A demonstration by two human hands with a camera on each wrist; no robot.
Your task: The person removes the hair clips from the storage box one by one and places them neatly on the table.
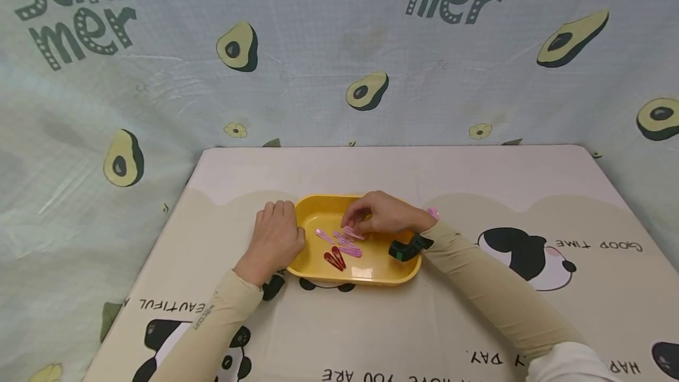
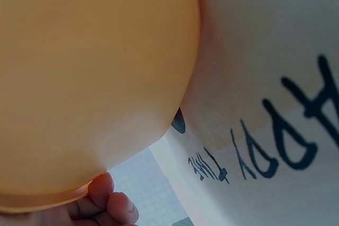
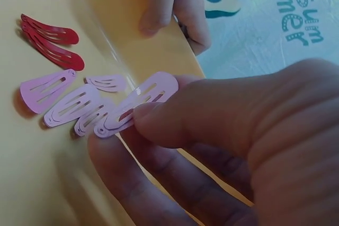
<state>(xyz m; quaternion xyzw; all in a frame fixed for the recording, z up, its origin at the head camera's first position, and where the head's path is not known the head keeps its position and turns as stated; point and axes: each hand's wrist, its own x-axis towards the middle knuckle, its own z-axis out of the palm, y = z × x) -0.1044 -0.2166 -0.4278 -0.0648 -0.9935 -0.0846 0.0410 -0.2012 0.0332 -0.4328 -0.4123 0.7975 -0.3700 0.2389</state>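
A yellow tray (image 1: 379, 264) holds several pink hair clips (image 1: 347, 243) and two red hair clips (image 1: 335, 258). My left hand (image 1: 276, 239) grips the tray's left end, thumb at the rim; in the left wrist view its fingertips (image 2: 100, 189) curl at the edge of the tray's outer wall (image 2: 95, 88). Reaching over the tray, my right hand (image 1: 383, 212) pinches a pink hair clip (image 3: 143, 99) between thumb and fingers. In the right wrist view, other pink clips (image 3: 71, 103) lie just beside the fingertips, and the red clips (image 3: 52, 43) lie farther off.
Something small and pink (image 1: 433, 213) shows behind the right wrist, beyond the tray's right end. A black wrist camera (image 1: 408, 249) overhangs the tray. The tablecloth (image 1: 339, 323) has printed words and animals; an avocado-patterned curtain (image 1: 318, 34) hangs behind the table.
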